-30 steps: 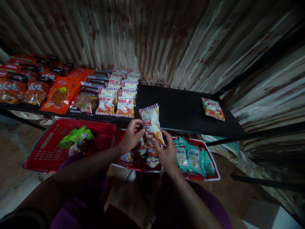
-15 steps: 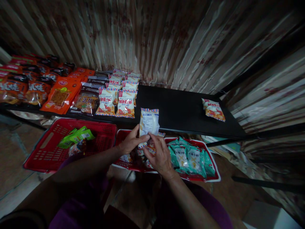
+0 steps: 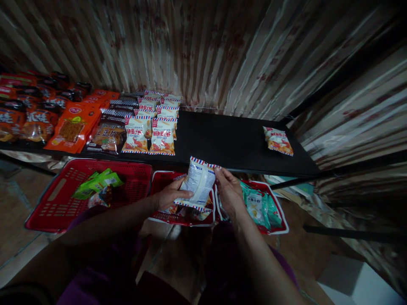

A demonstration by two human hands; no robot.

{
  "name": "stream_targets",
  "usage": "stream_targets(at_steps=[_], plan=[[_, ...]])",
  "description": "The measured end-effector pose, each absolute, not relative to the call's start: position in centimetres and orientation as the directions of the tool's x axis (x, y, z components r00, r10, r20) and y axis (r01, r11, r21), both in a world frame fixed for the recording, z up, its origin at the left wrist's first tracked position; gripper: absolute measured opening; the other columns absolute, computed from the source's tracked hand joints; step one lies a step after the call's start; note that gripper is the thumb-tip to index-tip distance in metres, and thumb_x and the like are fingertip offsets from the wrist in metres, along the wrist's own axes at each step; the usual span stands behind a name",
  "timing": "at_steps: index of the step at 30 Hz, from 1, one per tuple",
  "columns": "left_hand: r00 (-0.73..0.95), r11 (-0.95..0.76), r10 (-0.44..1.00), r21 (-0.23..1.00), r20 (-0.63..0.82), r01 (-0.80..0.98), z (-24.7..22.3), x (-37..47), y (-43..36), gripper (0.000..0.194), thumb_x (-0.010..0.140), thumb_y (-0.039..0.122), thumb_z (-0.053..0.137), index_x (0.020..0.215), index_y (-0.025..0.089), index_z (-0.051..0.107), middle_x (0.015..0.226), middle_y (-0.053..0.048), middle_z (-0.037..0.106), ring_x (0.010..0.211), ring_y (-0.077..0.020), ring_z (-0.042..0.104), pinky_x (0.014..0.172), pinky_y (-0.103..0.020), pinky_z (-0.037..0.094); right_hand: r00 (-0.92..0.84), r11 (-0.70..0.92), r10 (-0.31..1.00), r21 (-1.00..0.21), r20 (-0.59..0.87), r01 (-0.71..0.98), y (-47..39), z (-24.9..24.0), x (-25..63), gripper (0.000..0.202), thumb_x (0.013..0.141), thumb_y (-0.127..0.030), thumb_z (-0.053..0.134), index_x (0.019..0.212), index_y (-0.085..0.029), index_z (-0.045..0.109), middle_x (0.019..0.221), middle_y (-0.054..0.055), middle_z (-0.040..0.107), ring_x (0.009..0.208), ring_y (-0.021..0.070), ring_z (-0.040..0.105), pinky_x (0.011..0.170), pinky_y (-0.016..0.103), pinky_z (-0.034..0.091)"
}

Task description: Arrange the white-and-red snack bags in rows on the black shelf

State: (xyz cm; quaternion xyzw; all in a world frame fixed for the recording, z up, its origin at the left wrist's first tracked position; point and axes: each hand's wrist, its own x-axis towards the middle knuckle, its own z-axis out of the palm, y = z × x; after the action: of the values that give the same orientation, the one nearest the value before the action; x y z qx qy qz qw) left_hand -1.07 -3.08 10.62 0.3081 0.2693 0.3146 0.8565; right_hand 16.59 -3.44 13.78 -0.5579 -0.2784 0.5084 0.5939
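Between my two hands is a white snack bag (image 3: 199,184) with striped ends, its printed back turned up and slightly tilted. My left hand (image 3: 171,195) grips its left side, thumb lying across the lower part. At the upper right corner, the fingers of my right hand (image 3: 228,188) pinch the edge. Below the bag stands a red basket (image 3: 206,221) with more snack bags in it, partly hidden by the held one. Matching bags (image 3: 163,135) stand in rows on the black shelf (image 3: 219,133), fronts facing me.
A red basket (image 3: 47,212) at left holds green packets (image 3: 98,183). Right of centre, another basket (image 3: 286,228) holds teal packets (image 3: 256,207). Orange packets (image 3: 71,129) and brown packets (image 3: 106,131) line the shelf's left; one bag (image 3: 278,140) lies at its right. A pleated curtain (image 3: 203,51) hangs behind.
The held bag has come lower and tilted clockwise. My right hand has moved from its lower edge up to its upper right corner. The view has shifted slightly.
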Motion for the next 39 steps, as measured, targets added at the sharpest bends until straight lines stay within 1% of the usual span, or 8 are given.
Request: stream_targets(at_steps=[4, 9, 12, 16, 22, 30, 35, 39], plan=[[0.661, 0.617, 0.705, 0.681, -0.256, -0.394, 10.4, -0.8, -3.4, 0.059, 0.062, 0.019, 0.077, 0.116, 0.016, 0.055, 0.113, -0.011, 0.064, 0.103, -0.0267, 0.06, 0.094, -0.041, 0.041, 0.443, -0.086, 0.856, -0.918, -0.268, -0.388, -3.6, 14.3, 16.4, 0.026, 0.055, -0.036, 0.08, 0.069, -0.019, 0.065, 0.064, -0.004, 0.067, 0.052, 0.0108, 0.057, 0.052, 0.023, 0.044], [0.65, 0.591, 0.723, 0.696, -0.234, -0.407, 10.3, -0.8, -3.3, 0.056, 0.063, 0.023, 0.077, 0.116, 0.017, 0.056, 0.114, -0.01, 0.064, 0.107, -0.0268, 0.058, 0.096, -0.041, 0.039, 0.473, -0.072, 0.84, -0.917, -0.268, -0.391, -3.5, 14.1, 16.5, 0.023, 0.057, -0.034, 0.078, 0.07, -0.019, 0.066, 0.062, -0.004, 0.067, 0.051, 0.01, 0.056, 0.051, 0.022, 0.042], [0.642, 0.565, 0.725, 0.747, -0.249, -0.349, 9.7, -1.1, -3.1, 0.06, 0.063, 0.026, 0.077, 0.118, 0.016, 0.055, 0.112, -0.01, 0.064, 0.104, -0.0259, 0.059, 0.095, -0.041, 0.04, 0.459, -0.083, 0.862, -0.953, -0.216, -0.293, -3.2, 13.9, 16.9, 0.026, 0.058, -0.037, 0.078, 0.076, -0.021, 0.068, 0.068, -0.003, 0.068, 0.058, 0.0108, 0.058, 0.057, 0.023, 0.045], [0.681, 0.519, 0.686, 0.828, -0.256, -0.212, 8.9, -1.6, -3.1, 0.066, 0.063, 0.031, 0.077, 0.122, 0.015, 0.051, 0.115, -0.01, 0.062, 0.102, -0.0248, 0.059, 0.093, -0.04, 0.041, 0.381, -0.083, 0.92, -0.996, -0.091, -0.037, -3.1, 14.2, 17.6, 0.032, 0.059, -0.04, 0.077, 0.086, -0.022, 0.072, 0.083, 0.001, 0.071, 0.069, 0.0133, 0.061, 0.064, 0.025, 0.047], [0.747, 0.461, 0.626, 0.879, -0.224, -0.122, 8.7, -2.0, -3.3, 0.065, 0.065, 0.039, 0.074, 0.122, 0.015, 0.052, 0.117, -0.011, 0.06, 0.104, -0.025, 0.057, 0.091, -0.038, 0.043, 0.188, -0.172, 0.97, -0.982, -0.154, 0.082, -3.2, 13.7, 18.1, 0.03, 0.059, -0.042, 0.076, 0.079, -0.02, 0.073, 0.075, 0.002, 0.071, 0.063, 0.0145, 0.06, 0.063, 0.028, 0.047], [0.773, 0.427, 0.592, 0.902, -0.23, -0.058, 8.8, -2.0, -3.0, 0.059, 0.069, 0.044, 0.07, 0.117, 0.014, 0.052, 0.103, -0.008, 0.063, 0.09, -0.0188, 0.059, 0.082, -0.032, 0.046, 0.327, -0.103, 0.945, -0.971, -0.028, 0.215, -2.9, 13.3, 17.7, 0.028, 0.066, -0.046, 0.066, 0.068, -0.018, 0.065, 0.061, -0.002, 0.06, 0.054, 0.0117, 0.051, 0.052, 0.023, 0.039], [0.785, 0.449, 0.578, 0.89, -0.224, -0.077, 8.5, -1.9, -3.0, 0.06, 0.069, 0.046, 0.07, 0.116, 0.014, 0.054, 0.105, -0.009, 0.063, 0.089, -0.019, 0.059, 0.082, -0.032, 0.046, 0.397, -0.089, 0.917, -0.944, 0.047, 0.317, -2.8, 13.2, 17.4, 0.025, 0.068, -0.043, 0.063, 0.067, -0.019, 0.064, 0.065, 0.0, 0.06, 0.062, 0.0145, 0.053, 0.057, 0.025, 0.041], [0.773, 0.466, 0.582, 0.883, -0.253, -0.062, 8.5, -2.1, -2.9, 0.06, 0.067, 0.047, 0.071, 0.113, 0.013, 0.056, 0.099, -0.008, 0.065, 0.084, -0.0177, 0.059, 0.079, -0.031, 0.046, 0.366, -0.064, 0.927, -0.929, 0.08, 0.364, -2.6, 13.1, 17.7, 0.025, 0.07, -0.043, 0.062, 0.073, -0.018, 0.067, 0.072, 0.002, 0.064, 0.068, 0.0169, 0.057, 0.065, 0.029, 0.045]])
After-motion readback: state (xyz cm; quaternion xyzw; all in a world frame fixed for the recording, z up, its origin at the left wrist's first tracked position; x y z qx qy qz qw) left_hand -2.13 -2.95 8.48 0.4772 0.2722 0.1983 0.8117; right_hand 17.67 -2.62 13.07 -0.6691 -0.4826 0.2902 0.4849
